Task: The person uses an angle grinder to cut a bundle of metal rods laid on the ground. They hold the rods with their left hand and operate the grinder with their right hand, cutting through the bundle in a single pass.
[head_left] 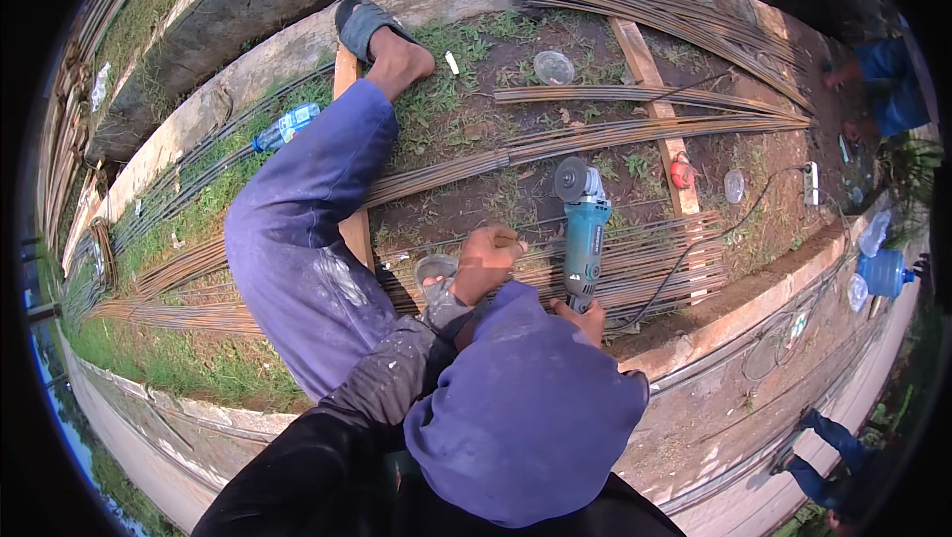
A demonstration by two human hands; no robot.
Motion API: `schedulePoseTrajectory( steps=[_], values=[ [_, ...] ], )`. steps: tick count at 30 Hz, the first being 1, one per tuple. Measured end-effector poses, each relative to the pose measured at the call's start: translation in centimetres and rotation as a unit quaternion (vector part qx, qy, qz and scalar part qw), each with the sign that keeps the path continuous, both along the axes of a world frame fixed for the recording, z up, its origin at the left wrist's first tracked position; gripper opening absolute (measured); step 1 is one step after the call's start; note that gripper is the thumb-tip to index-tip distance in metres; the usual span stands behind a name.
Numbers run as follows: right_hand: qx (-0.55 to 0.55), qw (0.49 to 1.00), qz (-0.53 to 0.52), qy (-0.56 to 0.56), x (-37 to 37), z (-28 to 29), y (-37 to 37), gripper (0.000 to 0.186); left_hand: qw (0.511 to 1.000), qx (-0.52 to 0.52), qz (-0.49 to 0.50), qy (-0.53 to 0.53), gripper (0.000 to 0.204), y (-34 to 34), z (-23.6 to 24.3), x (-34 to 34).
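A teal angle grinder (585, 244) lies with its disc end pointing up the picture, over rows of rusty steel bars (674, 249). My right hand (580, 314) grips the grinder's rear end, near its cord. My left hand (496, 259) is just left of the grinder, fingers curled and closed; I cannot make out what, if anything, is in them. My bent left leg (297, 230) reaches up the picture, the sandalled foot (397, 61) resting by a wooden beam (353, 239) that runs under some bars.
More bars (654, 16) rest on another beam (645, 71). Around them are a water bottle (288, 125), a red object (681, 172), a power strip (811, 183) with cords, a blue jug (883, 274) and a concrete edge (724, 334). Other people appear at upper right (888, 91) and lower right (833, 458).
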State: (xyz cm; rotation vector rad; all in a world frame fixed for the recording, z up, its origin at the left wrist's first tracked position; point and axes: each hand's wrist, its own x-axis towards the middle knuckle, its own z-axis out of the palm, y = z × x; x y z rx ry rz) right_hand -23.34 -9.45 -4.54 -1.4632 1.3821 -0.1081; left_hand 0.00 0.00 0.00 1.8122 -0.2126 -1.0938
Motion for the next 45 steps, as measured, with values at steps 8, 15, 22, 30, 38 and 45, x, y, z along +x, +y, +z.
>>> schedulePoseTrajectory(
  steps=[8, 15, 22, 30, 38, 45],
  values=[
    [0.111, 0.978, -0.147, -0.099, 0.7, 5.0, 1.0, 0.023, 0.954, -0.044, -0.102, -0.279, 0.019, -8.3, 0.6, 13.5],
    [0.158, 0.961, -0.185, -0.131, -0.3, 4.7, 1.1, 0.026, 0.791, 0.013, -0.484, -0.375, 0.030, -18.2, 0.4, 15.7],
    [0.152, 0.954, -0.212, -0.147, -0.9, 4.5, 1.2, 0.028, 0.653, 0.085, -0.579, -0.481, 0.051, -20.5, -2.1, 11.8],
    [0.160, 0.949, -0.224, -0.154, -1.4, 4.5, 1.4, 0.029, 0.629, 0.123, -0.603, -0.476, 0.040, -21.4, -2.3, 12.0],
    [0.158, 0.951, -0.227, -0.141, -1.6, 4.5, 1.4, 0.030, 0.642, 0.112, -0.619, -0.438, 0.059, -22.4, -2.3, 13.6],
    [0.160, 0.950, -0.227, -0.139, -1.3, 4.3, 1.6, 0.029, 0.711, 0.131, -0.601, -0.341, 0.054, -23.3, 2.1, 13.6]
  ],
)
